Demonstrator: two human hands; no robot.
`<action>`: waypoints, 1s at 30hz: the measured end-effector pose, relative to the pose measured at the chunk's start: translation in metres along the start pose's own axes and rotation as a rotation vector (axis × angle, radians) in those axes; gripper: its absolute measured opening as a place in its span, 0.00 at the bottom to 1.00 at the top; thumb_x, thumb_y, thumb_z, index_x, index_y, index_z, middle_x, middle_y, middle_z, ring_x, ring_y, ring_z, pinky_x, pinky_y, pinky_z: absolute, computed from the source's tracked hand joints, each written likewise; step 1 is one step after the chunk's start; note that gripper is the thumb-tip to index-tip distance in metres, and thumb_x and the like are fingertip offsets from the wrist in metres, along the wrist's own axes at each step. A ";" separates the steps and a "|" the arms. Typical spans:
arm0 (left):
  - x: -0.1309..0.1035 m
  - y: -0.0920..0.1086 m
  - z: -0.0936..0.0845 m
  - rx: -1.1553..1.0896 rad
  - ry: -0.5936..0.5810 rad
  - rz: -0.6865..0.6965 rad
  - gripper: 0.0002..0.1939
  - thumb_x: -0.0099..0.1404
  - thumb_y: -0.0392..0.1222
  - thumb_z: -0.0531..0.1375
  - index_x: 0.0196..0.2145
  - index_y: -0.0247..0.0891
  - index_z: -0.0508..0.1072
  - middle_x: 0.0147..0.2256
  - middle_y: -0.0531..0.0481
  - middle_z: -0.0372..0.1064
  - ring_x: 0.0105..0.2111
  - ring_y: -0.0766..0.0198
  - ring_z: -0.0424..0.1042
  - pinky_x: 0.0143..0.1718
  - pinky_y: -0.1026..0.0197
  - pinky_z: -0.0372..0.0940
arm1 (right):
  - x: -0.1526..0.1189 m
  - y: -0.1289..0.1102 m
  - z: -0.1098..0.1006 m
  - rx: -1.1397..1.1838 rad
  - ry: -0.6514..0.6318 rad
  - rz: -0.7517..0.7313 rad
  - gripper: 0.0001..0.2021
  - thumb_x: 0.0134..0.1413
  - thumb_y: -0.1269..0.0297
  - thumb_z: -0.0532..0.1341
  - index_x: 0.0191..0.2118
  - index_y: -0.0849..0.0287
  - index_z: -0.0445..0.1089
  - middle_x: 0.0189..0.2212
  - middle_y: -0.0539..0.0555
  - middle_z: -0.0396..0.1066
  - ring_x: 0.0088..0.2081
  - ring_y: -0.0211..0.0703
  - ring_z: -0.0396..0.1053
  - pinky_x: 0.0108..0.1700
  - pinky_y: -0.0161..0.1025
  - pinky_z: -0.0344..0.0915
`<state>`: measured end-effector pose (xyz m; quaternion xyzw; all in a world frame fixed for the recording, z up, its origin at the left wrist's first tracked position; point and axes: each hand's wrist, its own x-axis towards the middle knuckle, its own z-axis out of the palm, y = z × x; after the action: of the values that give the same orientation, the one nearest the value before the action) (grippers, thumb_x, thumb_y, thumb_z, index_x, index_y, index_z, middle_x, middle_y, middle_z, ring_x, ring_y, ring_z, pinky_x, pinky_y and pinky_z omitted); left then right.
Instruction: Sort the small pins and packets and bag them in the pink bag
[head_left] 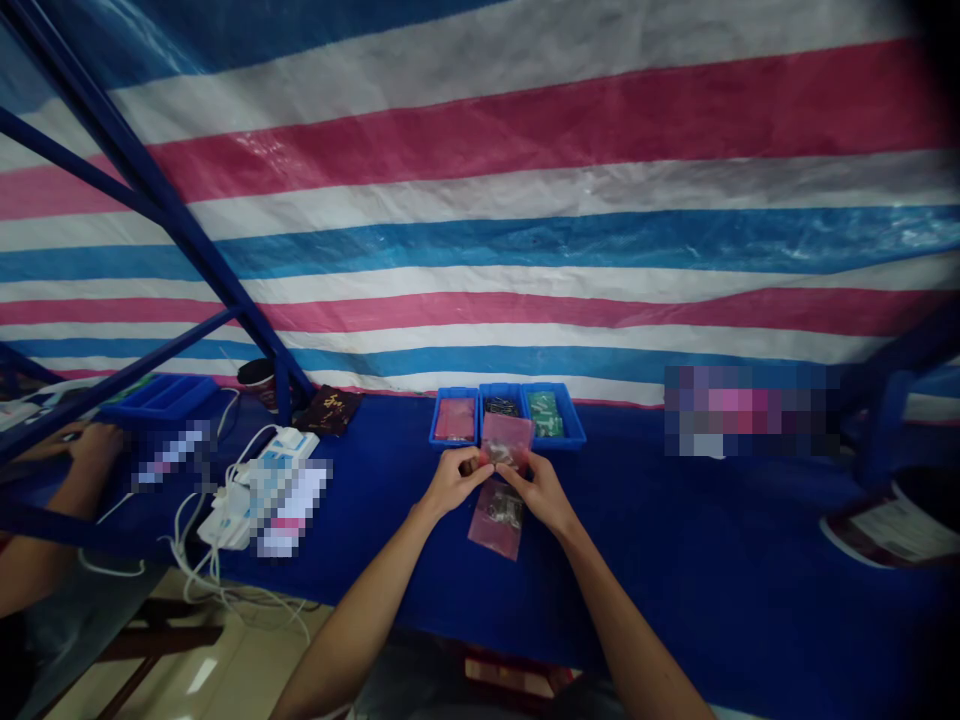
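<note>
Between my two hands is a pink translucent plastic bag (510, 432) with small dark contents that I cannot make out. My left hand (455, 480) pinches its lower left side, and my right hand (541, 488) pinches the lower right, thumbs close together. Just below my fingers, a second pink bag (498, 518) with dark pieces inside lies on the blue table. Beyond my hands stand three blue trays: the left tray (433, 430) holds pink bags, the middle tray (491, 388) dark thin parts, the right tray (576, 425) green circuit boards. The held bag partly covers the middle tray.
To the left lie a white power strip (259, 485) with cables and a dark packet (328, 410). A co-worker's hand (96, 445) rests near another blue tray (161, 398). A labelled tub (896, 520) stands at right. Blue metal posts (187, 245) frame the striped sheet (525, 240).
</note>
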<state>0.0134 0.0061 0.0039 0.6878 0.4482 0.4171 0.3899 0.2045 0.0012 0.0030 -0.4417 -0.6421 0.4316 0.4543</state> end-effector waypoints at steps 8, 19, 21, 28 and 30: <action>0.002 0.001 -0.001 -0.048 0.038 -0.007 0.19 0.64 0.54 0.62 0.27 0.33 0.70 0.21 0.57 0.55 0.22 0.70 0.53 0.26 0.65 0.49 | 0.001 0.006 0.002 -0.066 -0.015 -0.022 0.19 0.55 0.49 0.64 0.39 0.62 0.75 0.30 0.52 0.74 0.29 0.42 0.66 0.32 0.36 0.63; 0.001 -0.004 -0.001 -0.066 0.044 -0.006 0.18 0.63 0.53 0.63 0.34 0.32 0.75 0.22 0.56 0.56 0.23 0.70 0.54 0.26 0.66 0.49 | 0.000 0.007 0.000 -0.013 0.003 -0.040 0.17 0.57 0.52 0.63 0.40 0.63 0.75 0.32 0.54 0.75 0.33 0.45 0.69 0.36 0.37 0.65; 0.002 -0.005 0.000 -0.058 0.033 -0.004 0.19 0.63 0.54 0.63 0.37 0.32 0.76 0.23 0.56 0.59 0.23 0.69 0.54 0.26 0.66 0.50 | 0.000 0.008 0.001 0.009 0.013 -0.059 0.17 0.57 0.52 0.63 0.42 0.62 0.76 0.35 0.55 0.77 0.35 0.47 0.70 0.38 0.39 0.66; 0.002 -0.001 -0.002 -0.035 0.062 0.020 0.18 0.62 0.53 0.63 0.31 0.32 0.74 0.24 0.55 0.61 0.24 0.69 0.56 0.27 0.66 0.51 | 0.000 0.008 0.004 -0.058 -0.032 -0.017 0.15 0.56 0.54 0.64 0.39 0.63 0.75 0.28 0.51 0.73 0.28 0.40 0.65 0.30 0.35 0.61; 0.002 -0.002 -0.002 -0.043 0.076 0.023 0.18 0.63 0.53 0.63 0.31 0.32 0.74 0.24 0.55 0.61 0.24 0.69 0.56 0.27 0.66 0.52 | -0.001 0.005 0.004 -0.094 -0.027 -0.037 0.14 0.55 0.55 0.63 0.38 0.63 0.75 0.27 0.51 0.72 0.27 0.40 0.64 0.30 0.34 0.61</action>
<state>0.0119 0.0086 0.0031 0.6681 0.4455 0.4570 0.3825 0.2016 0.0014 -0.0032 -0.4448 -0.6758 0.3985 0.4321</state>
